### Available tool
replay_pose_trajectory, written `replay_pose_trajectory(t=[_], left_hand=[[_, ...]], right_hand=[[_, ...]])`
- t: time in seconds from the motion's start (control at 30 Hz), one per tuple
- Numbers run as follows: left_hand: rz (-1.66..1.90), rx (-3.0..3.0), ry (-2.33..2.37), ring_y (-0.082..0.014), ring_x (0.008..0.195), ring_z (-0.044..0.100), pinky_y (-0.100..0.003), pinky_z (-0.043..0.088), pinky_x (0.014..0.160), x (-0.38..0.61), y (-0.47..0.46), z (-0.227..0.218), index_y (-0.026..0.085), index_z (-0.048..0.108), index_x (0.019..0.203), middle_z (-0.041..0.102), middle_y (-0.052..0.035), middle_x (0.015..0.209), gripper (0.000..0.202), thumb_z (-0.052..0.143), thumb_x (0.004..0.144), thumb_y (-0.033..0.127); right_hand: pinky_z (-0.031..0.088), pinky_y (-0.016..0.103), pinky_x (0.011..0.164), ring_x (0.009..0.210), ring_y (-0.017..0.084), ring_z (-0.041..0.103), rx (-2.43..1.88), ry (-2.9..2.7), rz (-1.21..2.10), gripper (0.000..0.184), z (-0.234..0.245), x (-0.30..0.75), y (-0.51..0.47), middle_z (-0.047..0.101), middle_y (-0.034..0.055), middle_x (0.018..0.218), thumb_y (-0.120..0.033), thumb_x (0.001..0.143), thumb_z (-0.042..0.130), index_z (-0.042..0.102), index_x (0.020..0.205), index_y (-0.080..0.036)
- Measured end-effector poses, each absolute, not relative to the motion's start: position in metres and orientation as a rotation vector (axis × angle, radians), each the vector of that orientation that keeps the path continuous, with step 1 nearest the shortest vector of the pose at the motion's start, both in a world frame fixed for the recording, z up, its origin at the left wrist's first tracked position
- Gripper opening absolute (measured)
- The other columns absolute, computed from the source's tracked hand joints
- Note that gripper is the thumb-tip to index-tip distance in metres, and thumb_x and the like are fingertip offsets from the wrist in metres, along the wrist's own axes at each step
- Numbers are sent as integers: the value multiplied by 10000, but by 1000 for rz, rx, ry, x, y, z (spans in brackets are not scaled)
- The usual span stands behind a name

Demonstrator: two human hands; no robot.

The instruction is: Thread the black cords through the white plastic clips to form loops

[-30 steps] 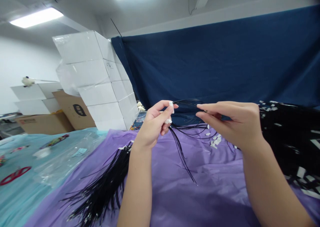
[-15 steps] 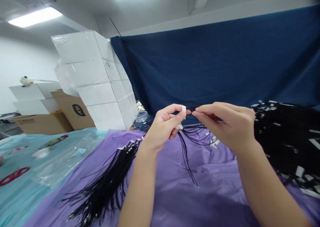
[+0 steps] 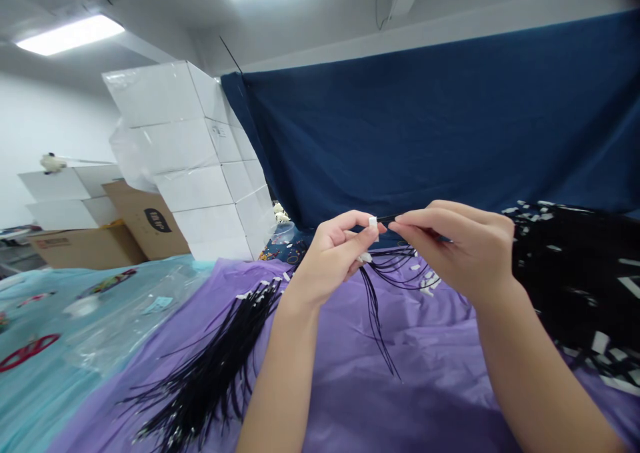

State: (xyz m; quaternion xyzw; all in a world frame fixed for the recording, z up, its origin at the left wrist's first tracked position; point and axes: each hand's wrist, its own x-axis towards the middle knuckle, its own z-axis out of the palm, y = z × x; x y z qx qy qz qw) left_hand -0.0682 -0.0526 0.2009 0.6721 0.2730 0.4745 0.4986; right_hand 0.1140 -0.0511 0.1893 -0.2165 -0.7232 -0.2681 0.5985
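Between the thumb and forefinger of my left hand (image 3: 333, 256) is a small white tag (image 3: 373, 222), held upright. Lower in the same hand are more white tag ends, from which several thin black cords (image 3: 376, 320) hang down and curve to the right. My right hand (image 3: 453, 250) is closed in a pinch on a black cord that runs toward the white tag. Both hands are raised above the purple cloth (image 3: 380, 413), fingertips close together. Exactly how the cord meets the tag is too small to make out.
A bundle of black cords with white ends (image 3: 215, 366) lies left of my left arm. A large heap of black cords (image 3: 575, 266) is at the right. Loose white pieces (image 3: 429, 281) lie behind my hands. Red-handled scissors (image 3: 30, 352) and stacked white boxes (image 3: 195, 146) are at the left.
My left hand has shifted slightly right and down with the tag and the hanging cords. The gap between the two hands' fingertips is a little smaller.
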Motion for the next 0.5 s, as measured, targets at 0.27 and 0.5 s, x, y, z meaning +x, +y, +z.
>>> replay_pose_trajectory(t=[0.27,0.5], left_hand=[[1139,1600,692,-19,379,238,-161,169,361,-72,-50,204,192,601,842,369,78,520,230,670,827,410],[1102,1619,744,-28,397,264,-154,200,360,-78,-50,205,177,619,859,375,72,517,261,648,841,436]], right_hand=[[391,201,482,489,56,462,-508,-1709,-586,70,185,109,-50,594,-41,609,-162,844,694,662,798,-202],[363,217,470,466,54,440,-585,-1658,-653,90,184,105,-50,595,-50,573,-177,844,686,667,759,-199]])
